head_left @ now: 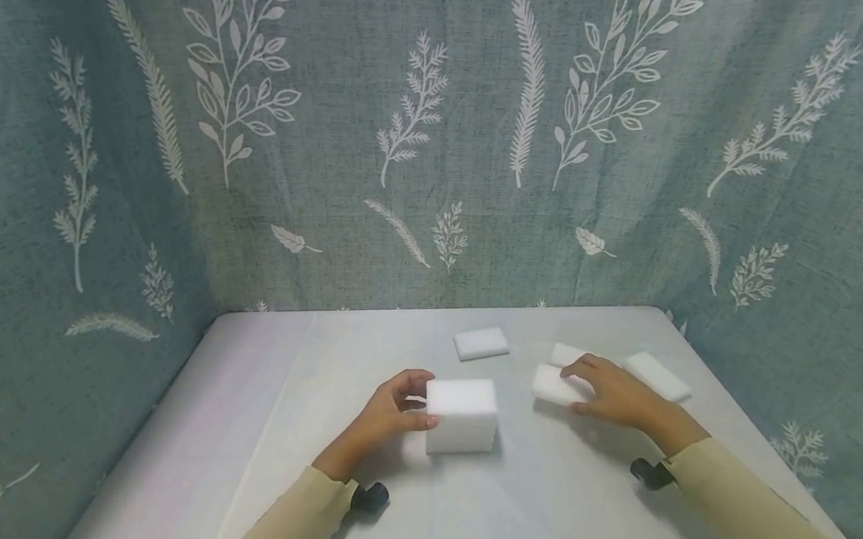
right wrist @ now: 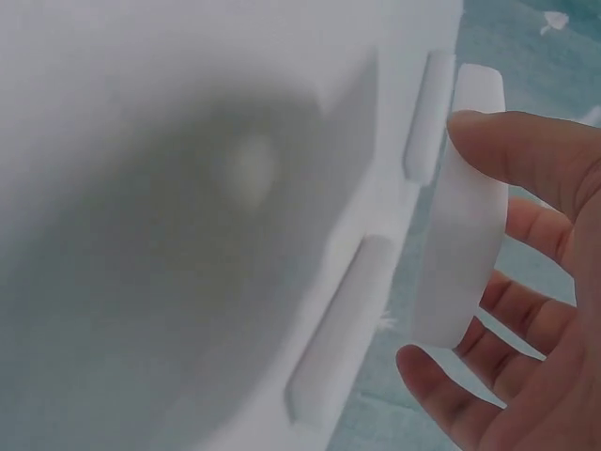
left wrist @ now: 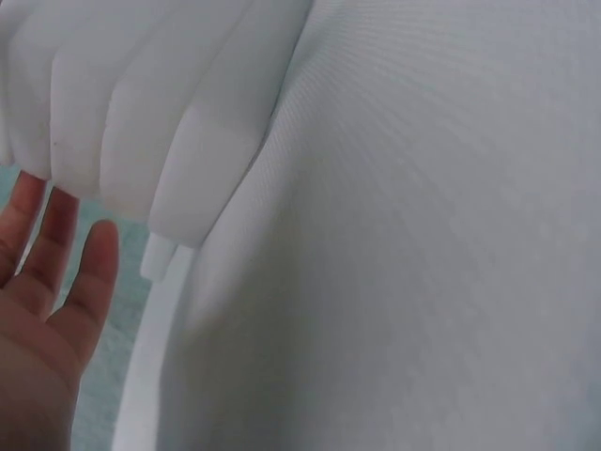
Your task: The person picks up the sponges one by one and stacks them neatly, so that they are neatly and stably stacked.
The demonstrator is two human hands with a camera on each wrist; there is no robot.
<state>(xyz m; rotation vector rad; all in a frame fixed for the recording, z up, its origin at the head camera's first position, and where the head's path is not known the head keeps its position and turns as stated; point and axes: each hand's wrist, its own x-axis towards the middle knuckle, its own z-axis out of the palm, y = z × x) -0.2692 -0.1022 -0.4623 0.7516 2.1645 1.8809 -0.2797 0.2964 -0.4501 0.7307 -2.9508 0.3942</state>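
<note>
A stack of several white sponge blocks [head_left: 462, 418] stands on the table, its layers showing in the left wrist view as slabs [left wrist: 202, 160]. My left hand [head_left: 392, 406] rests against the left side of this stack, fingertips touching the slab edges. Off to the right, my right hand [head_left: 609, 391] pinches a single white sponge [right wrist: 465, 225] between thumb and fingers, raised above the table. Two more sponges lie flat near that hand: one behind the held sponge [head_left: 567, 353], and one farther right [head_left: 657, 376].
Another white sponge [head_left: 481, 344] lies flat behind the stack. The white-covered table [head_left: 317, 353] ends at a patterned green curtain [head_left: 415, 246] at the back, with curtain walls also left and right.
</note>
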